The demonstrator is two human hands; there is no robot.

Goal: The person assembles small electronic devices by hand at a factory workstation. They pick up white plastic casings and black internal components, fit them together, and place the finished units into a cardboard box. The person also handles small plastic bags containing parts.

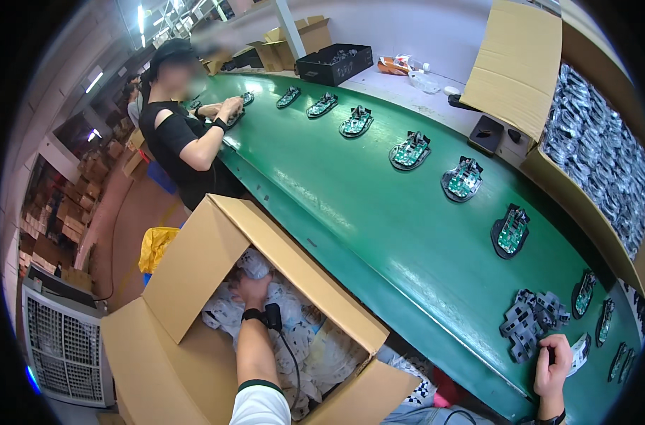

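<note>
My left hand reaches down into an open cardboard box, its fingers closed on a rounded, whitish plastic-bagged bundle. Similar crumpled pale bags with dark spots lie below it. My right hand rests over the near right end of the green conveyor belt, fingers curled; whatever it may hold is hidden. Beside it sits a cluster of dark grey plastic pieces. A white piece with dark markings lies just past its knuckles.
Black mouse-shaped bases with green circuit boards line the belt. A large carton of clear-wrapped parts stands at right. Across the belt are a black bin and a dark square tray. A co-worker handles parts at far left.
</note>
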